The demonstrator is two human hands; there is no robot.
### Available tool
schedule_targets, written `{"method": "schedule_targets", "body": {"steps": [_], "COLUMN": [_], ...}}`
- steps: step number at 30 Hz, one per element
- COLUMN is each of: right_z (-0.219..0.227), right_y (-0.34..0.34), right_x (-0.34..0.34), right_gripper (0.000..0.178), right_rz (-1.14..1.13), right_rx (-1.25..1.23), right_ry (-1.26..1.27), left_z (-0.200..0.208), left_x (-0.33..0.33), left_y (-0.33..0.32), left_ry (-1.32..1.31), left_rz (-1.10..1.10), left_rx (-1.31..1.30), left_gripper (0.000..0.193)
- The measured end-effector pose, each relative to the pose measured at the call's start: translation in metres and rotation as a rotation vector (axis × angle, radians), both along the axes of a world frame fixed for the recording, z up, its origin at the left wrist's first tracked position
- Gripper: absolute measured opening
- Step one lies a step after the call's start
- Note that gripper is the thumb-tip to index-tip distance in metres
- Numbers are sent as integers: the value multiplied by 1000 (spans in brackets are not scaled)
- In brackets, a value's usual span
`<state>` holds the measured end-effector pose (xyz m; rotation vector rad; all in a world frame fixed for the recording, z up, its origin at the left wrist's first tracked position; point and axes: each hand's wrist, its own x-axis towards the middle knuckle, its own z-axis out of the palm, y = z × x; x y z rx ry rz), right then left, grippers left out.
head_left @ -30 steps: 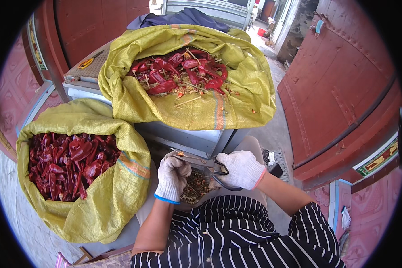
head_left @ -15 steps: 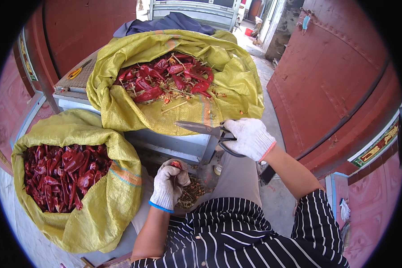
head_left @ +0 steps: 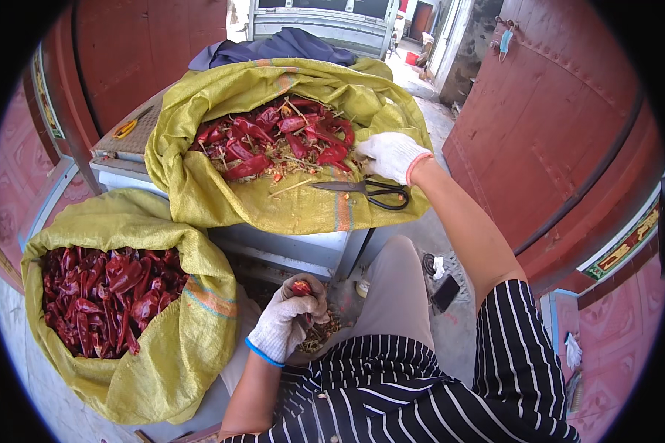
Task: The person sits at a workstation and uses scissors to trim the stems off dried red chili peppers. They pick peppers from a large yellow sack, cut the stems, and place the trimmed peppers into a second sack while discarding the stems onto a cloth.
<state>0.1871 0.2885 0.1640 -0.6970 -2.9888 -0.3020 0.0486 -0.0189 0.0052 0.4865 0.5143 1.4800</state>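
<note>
My left hand, in a white knit glove with a blue cuff, is closed around a dried red chili pepper, whose end shows above the fingers. My right hand, gloved with a pink cuff, reaches over the right side of the raised yellow woven sack. Its fingers point at the pile of dried chilies and hold nothing that I can see; the fingertips are partly hidden. Just below that hand, black-handled scissors lie on the sack with blades pointing left, beside loose stems and seeds.
On the lower left stands another yellow sack full of red chilies. Yellow-handled scissors rest on the woven board behind. Stem scraps lie in a container by my left hand. A phone-like black object is on the floor.
My right hand has let go of the black scissors, which now lie on the sack, and has moved up toward the chilies. The left hand still holds its chili, a little lower.
</note>
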Motion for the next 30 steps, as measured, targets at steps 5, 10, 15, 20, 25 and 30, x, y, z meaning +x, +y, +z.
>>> {"method": "schedule_targets", "body": {"steps": [5,10,15,20,25,30], "right_z": [-13,-20,-10,-40,-108,-136], "right_y": [-36,-22,-39,-121,-201,-224], "right_x": [-58,-48,-9,3,-1,-11], "right_gripper": [36,26,19,17,23,24], "right_rz": [56,-29,-87,-169,-172,120], "right_rx": [77,53,-334,-1161,-1435,-755], "right_ry": [116,215,980,1350,1407,1309], "left_z": [-9,-3,-6,-10,2,-6], "left_x": [-8,-8,-6,-10,4,8], "left_y": [-3,-3,-2,-6,6,8], "left_ry": [-50,-47,-118,-138,-134,-98], "left_rz": [-31,-80,-38,63,247,459], "left_rx": [12,-44,-37,-44,81,-8], "left_gripper": [16,15,17,23,31,36]}}
